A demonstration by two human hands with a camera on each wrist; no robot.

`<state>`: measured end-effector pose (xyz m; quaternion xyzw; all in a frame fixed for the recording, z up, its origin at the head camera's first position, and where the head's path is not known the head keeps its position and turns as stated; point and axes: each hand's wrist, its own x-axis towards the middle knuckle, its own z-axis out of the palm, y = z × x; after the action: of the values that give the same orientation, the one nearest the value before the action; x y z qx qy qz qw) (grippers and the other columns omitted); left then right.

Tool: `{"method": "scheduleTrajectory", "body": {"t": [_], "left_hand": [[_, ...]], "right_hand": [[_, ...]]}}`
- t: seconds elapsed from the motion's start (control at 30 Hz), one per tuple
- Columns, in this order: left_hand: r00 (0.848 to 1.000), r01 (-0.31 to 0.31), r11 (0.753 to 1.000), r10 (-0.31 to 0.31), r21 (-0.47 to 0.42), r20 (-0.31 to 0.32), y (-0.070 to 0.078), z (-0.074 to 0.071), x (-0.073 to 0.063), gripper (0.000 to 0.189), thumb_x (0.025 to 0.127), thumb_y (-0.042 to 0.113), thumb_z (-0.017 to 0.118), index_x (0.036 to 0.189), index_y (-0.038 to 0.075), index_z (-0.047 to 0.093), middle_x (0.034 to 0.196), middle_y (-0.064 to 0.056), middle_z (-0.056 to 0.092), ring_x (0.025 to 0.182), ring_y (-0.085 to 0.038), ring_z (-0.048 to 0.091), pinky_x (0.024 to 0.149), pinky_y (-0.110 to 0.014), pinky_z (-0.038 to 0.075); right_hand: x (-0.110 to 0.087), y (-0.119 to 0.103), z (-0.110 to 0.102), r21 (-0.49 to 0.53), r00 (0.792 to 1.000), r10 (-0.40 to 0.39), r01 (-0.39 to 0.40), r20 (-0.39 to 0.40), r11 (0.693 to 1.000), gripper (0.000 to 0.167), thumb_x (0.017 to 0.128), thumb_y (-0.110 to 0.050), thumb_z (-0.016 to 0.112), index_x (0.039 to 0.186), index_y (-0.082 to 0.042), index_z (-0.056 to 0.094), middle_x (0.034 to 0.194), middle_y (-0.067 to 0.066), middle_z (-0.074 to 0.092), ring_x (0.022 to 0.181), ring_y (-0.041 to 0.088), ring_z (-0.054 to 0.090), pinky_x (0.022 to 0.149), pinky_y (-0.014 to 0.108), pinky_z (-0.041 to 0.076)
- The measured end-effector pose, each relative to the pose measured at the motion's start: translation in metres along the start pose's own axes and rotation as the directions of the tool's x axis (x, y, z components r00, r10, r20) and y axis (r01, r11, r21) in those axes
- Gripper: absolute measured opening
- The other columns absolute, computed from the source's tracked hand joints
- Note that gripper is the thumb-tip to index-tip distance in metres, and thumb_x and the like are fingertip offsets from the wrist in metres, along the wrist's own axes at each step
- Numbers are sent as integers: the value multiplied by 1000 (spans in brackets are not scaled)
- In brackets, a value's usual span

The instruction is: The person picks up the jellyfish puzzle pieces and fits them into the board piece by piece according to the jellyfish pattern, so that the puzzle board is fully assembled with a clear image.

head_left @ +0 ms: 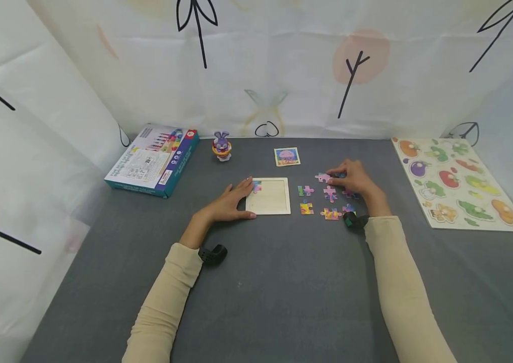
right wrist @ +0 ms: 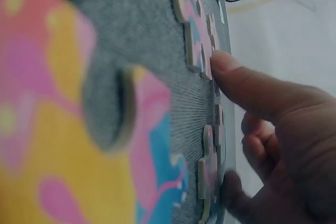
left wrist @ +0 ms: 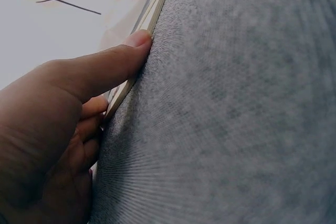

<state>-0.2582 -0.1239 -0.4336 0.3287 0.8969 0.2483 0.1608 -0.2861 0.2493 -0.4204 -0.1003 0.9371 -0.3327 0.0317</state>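
Observation:
My left hand [head_left: 229, 202] grips the left side of a wooden puzzle tray [head_left: 267, 211], the thumb [left wrist: 137, 40] along its near edge and the fingers at its upper left corner. One pink-and-blue jigsaw piece [head_left: 257, 187] lies in the tray's upper left. Right of the tray, my right hand [head_left: 355, 177] pinches a pink jigsaw piece [head_left: 322, 177] between thumb and index finger, low over the table. Around that hand lie more loose pieces, among them a pink one [head_left: 330, 194], a yellow one [head_left: 306, 208] and a yellow-and-pink one [head_left: 330, 214]. The hand partly hides several others.
A small picture card [head_left: 286, 156] lies behind the tray. Farther left stand a purple rabbit figurine [head_left: 222, 146] and a flat puzzle box [head_left: 147, 161]. To the right lies a board with fruit and vegetable shapes [head_left: 460, 184]. A printed white cloth [head_left: 302, 65] rises behind the grey table [head_left: 274, 292].

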Motion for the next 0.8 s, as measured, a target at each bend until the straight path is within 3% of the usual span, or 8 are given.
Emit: {"method": "scheduleTrajectory", "body": {"t": [0.13, 0.2, 0.3, 0.37, 0.47, 0.57, 0.63, 0.8], "left_hand": [[1000, -9, 1000, 9, -9, 5, -1, 1, 0, 91, 85, 38, 64, 148, 6, 7, 156, -9, 1, 144, -24, 1, 113, -54, -2], [1000, -11, 1000, 11, -6, 4, -1, 1, 0, 91, 84, 38, 64, 148, 6, 7, 156, -9, 1, 144, -24, 1, 113, -54, -2], [1000, 1, 1000, -1, 4, 1, -2, 0, 1, 92, 85, 39, 64, 148, 7, 6, 156, -7, 0, 144, -21, 0, 114, -52, -3], [1000, 5, 1000, -5, 2, -2, -2, -1, 0, 92, 85, 40, 63, 148, 8, 5, 157, -6, 0, 144, -21, 0, 114, -52, -3], [1000, 9, 1000, -9, -5, -2, -1, -3, -1, 92, 85, 40, 63, 149, 8, 5, 157, -6, -1, 144, -21, -1, 113, -52, -3], [1000, 4, 1000, -4, -9, -1, -1, -4, -2, 92, 85, 40, 63, 148, 7, 6, 156, -8, 0, 144, -23, -1, 113, -54, -3], [1000, 6, 1000, -6, -1, 6, -1, -3, -2, 92, 85, 41, 63, 148, 8, 6, 156, -7, 0, 144, -23, -1, 113, -53, -3], [1000, -5, 1000, 5, 18, 5, -4, -2, -1, 91, 85, 43, 62, 149, 9, 7, 157, -5, -1, 144, -19, 0, 114, -51, -3]], "right_hand": [[-3, -11, -2, -16, 1000, -17, 17, -10, 1000, 34, 82, -13, 69, 110, 6, 64, 97, 22, 48, 88, 31, 41, 72, 38, 38], [-2, -24, -3, -31, 1000, -20, 20, -16, 999, 35, 82, -16, 70, 110, 3, 65, 100, 20, 48, 94, 32, 40, 77, 43, 37], [2, -50, 1, -59, 996, -88, 86, -33, 995, 34, 82, -17, 70, 110, 1, 66, 100, 20, 49, 97, 33, 35, 81, 46, 32], [8, -68, 10, -61, 986, -157, 154, -62, 986, 33, 80, -16, 71, 107, 2, 68, 95, 20, 48, 92, 30, 33, 78, 42, 29], [18, -86, 30, -79, 953, -288, 281, -92, 956, 30, 78, -12, 73, 103, 3, 69, 85, 20, 49, 82, 28, 33, 75, 38, 24], [25, -94, 51, -66, 937, -345, 341, -61, 938, 27, 77, -12, 74, 100, 3, 70, 82, 17, 53, 78, 26, 38, 74, 34, 28], [29, -96, 62, -28, 941, -337, 337, -16, 941, 26, 77, -11, 74, 99, 2, 71, 81, 16, 55, 75, 25, 43, 71, 33, 33], [33, -99, 76, 107, 965, -249, 240, 82, 965, 25, 79, -11, 71, 102, 0, 70, 82, 15, 61, 68, 18, 44, 63, 28, 37]]}}
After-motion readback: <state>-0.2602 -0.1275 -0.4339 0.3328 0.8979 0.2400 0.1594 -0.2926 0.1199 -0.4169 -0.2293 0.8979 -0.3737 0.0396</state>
